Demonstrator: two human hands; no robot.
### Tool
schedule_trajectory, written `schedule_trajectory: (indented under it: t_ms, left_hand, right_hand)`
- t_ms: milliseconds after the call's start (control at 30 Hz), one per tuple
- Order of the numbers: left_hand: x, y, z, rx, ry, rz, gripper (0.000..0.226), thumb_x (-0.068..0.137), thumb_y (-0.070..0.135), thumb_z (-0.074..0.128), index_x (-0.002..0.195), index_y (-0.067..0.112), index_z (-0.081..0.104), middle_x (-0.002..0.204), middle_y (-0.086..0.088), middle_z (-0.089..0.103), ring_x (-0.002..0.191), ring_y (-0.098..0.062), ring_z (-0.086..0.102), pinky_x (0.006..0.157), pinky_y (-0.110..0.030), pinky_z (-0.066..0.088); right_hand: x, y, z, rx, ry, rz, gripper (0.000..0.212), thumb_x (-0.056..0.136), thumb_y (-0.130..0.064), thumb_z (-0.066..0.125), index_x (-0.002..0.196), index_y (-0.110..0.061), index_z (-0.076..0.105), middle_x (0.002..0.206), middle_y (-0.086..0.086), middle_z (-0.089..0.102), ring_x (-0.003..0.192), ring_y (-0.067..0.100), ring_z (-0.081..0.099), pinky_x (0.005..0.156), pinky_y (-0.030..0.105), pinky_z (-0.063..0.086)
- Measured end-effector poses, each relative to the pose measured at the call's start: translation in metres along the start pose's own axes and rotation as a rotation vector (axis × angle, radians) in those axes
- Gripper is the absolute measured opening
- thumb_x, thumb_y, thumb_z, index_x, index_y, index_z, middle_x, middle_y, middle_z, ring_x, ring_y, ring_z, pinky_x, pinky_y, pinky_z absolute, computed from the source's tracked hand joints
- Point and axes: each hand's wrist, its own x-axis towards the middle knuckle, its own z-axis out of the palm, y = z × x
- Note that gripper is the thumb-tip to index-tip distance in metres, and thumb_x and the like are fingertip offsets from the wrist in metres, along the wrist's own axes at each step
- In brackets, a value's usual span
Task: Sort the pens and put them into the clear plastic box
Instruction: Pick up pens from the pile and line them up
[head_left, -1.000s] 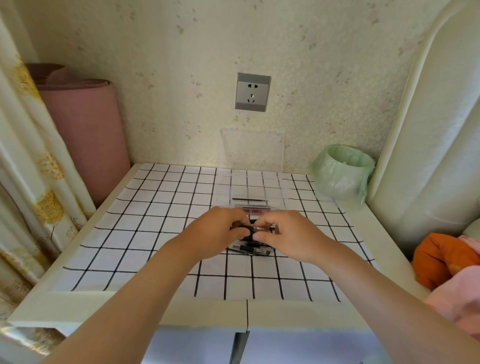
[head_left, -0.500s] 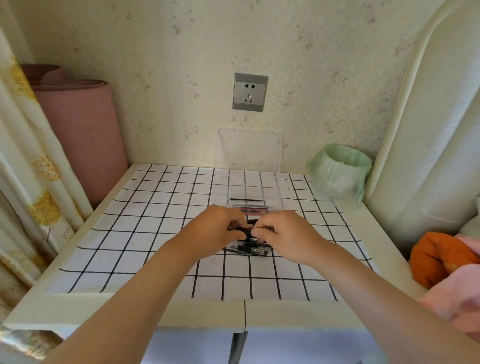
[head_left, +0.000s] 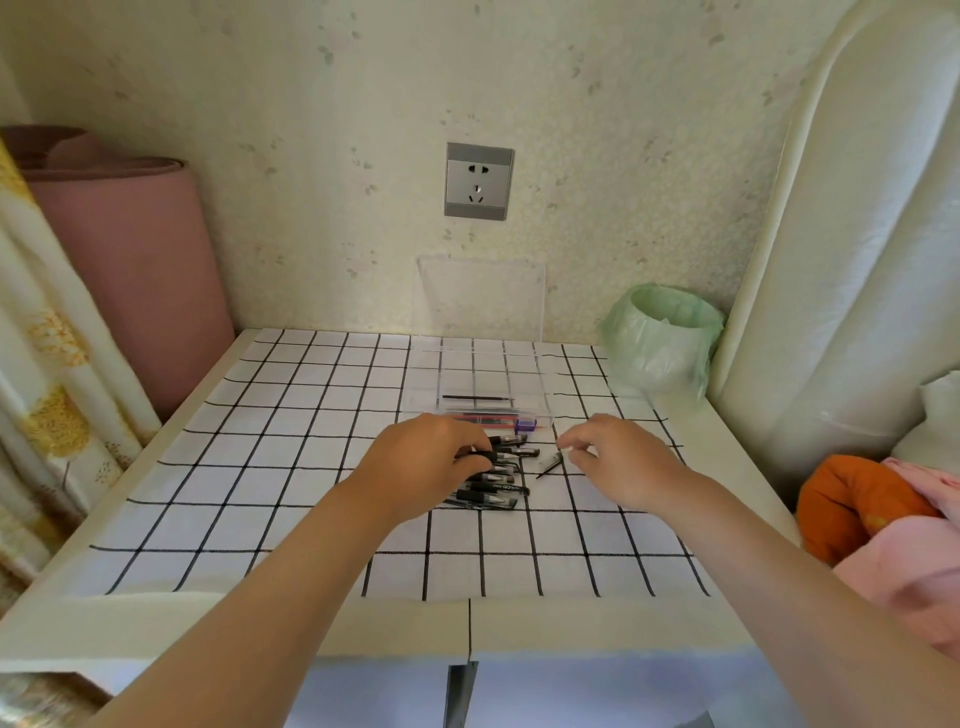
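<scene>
The table (head_left: 727, 452), under its black-grid cloth (head_left: 291, 467), carries the box (head_left: 423, 395) at the back middle. The box's lid (head_left: 480, 296) stands up against the wall. Some red pens (head_left: 480, 417) already lie along the box's near wall, with a thin black refill (head_left: 475, 397) behind them and a small purple item (head_left: 527, 425) at the right end.

A moment ago both hands were pressed together over the black pens (head_left: 501, 491), working on one between them. Now they are apart. The left hand (head_left: 426, 462) stays over the heap, fingers curled round a black pen (head_left: 480, 455). The right hand (head_left: 621, 465) has drawn off to the right, its fingers loosely curled and seemingly empty. A small clear piece (head_left: 550, 463) with a dark tip lies on the cloth just beside that hand's fingertips.

This probably means a pen has come apart or shed a part. The black heap still lies just in front of the box, so most of the task remains.

The black barrels carry white print, too small to read. No other writing shows.
</scene>
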Motion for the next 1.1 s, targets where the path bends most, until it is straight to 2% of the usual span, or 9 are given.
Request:
schedule_trajectory:
  t_ms: [167, 300, 500, 633, 700, 800, 933, 1100]
  left_hand:
    - [0.002, 0.001, 0.003, -0.036, -0.042, -0.022, 0.020, 0.097, 0.037, 0.056, 0.113, 0.032, 0.067, 0.095, 0.012, 0.068, 0.077, -0.005, 0.060, 0.072, -0.025, 0.053]
    - [0.003, 0.000, 0.004, -0.051, -0.059, -0.026, 0.020, 0.096, 0.036, 0.057, 0.112, 0.031, 0.068, 0.097, 0.010, 0.070, 0.084, -0.008, 0.064, 0.078, -0.033, 0.056]
    - [0.001, -0.001, 0.002, -0.031, -0.046, -0.027, 0.020, 0.096, 0.038, 0.057, 0.113, 0.034, 0.067, 0.096, 0.012, 0.069, 0.083, -0.007, 0.062, 0.075, -0.028, 0.054]
    - [-0.001, -0.004, 0.000, -0.039, -0.007, -0.012, 0.020, 0.097, 0.039, 0.056, 0.113, 0.037, 0.068, 0.092, 0.017, 0.067, 0.073, -0.001, 0.055, 0.064, -0.017, 0.043]
    - [-0.002, -0.005, -0.002, -0.024, 0.026, -0.004, 0.021, 0.097, 0.040, 0.055, 0.113, 0.038, 0.068, 0.097, 0.017, 0.069, 0.076, -0.001, 0.054, 0.066, -0.017, 0.041]
    - [-0.003, -0.006, -0.004, -0.026, 0.038, -0.011, 0.020, 0.097, 0.041, 0.055, 0.111, 0.039, 0.068, 0.096, 0.017, 0.069, 0.075, -0.001, 0.054, 0.065, -0.016, 0.042]
    - [-0.003, -0.007, -0.005, -0.044, 0.034, -0.014, 0.020, 0.097, 0.040, 0.055, 0.112, 0.038, 0.068, 0.097, 0.015, 0.070, 0.081, -0.002, 0.057, 0.066, -0.016, 0.042]
    - [-0.005, -0.008, -0.007, -0.066, 0.032, 0.005, 0.020, 0.096, 0.038, 0.057, 0.112, 0.035, 0.069, 0.098, 0.015, 0.070, 0.083, -0.003, 0.060, 0.070, -0.021, 0.047]
  right_hand:
    - [0.002, -0.003, 0.012, -0.045, -0.013, -0.080, 0.030, 0.101, -0.035, 0.049, 0.129, -0.038, 0.061, 0.115, -0.007, 0.052, 0.099, 0.014, 0.057, 0.073, 0.026, 0.040]
    - [0.002, -0.009, 0.014, -0.076, 0.020, -0.122, 0.023, 0.095, -0.041, 0.057, 0.115, -0.037, 0.068, 0.110, -0.010, 0.054, 0.093, 0.012, 0.058, 0.068, 0.026, 0.038]
    - [0.002, -0.015, 0.009, -0.077, 0.021, -0.095, 0.009, 0.089, -0.033, 0.068, 0.097, -0.032, 0.067, 0.097, -0.014, 0.063, 0.086, 0.008, 0.056, 0.065, 0.023, 0.035]
    - [0.004, -0.021, 0.004, 0.196, -0.011, -0.065, 0.021, 0.087, -0.027, 0.072, 0.107, -0.029, 0.070, 0.093, -0.014, 0.067, 0.079, -0.001, 0.058, 0.067, 0.014, 0.039]
    - [0.004, -0.027, 0.003, 0.285, -0.009, -0.065, 0.015, 0.085, -0.028, 0.074, 0.100, -0.031, 0.074, 0.091, -0.017, 0.068, 0.077, -0.006, 0.057, 0.069, 0.014, 0.042]
    - [0.002, -0.035, 0.006, 0.349, -0.011, -0.089, 0.010, 0.084, -0.029, 0.073, 0.086, -0.039, 0.073, 0.087, -0.020, 0.069, 0.072, -0.006, 0.060, 0.073, 0.022, 0.050]
    - [-0.001, -0.044, 0.005, 0.409, 0.025, -0.121, 0.019, 0.086, -0.024, 0.071, 0.082, -0.043, 0.068, 0.088, -0.019, 0.069, 0.059, -0.005, 0.055, 0.063, 0.015, 0.041]
    - [-0.002, -0.053, 0.005, 0.486, 0.019, -0.131, 0.013, 0.086, -0.023, 0.073, 0.094, -0.034, 0.073, 0.091, -0.015, 0.070, 0.064, -0.013, 0.056, 0.068, 0.014, 0.040]
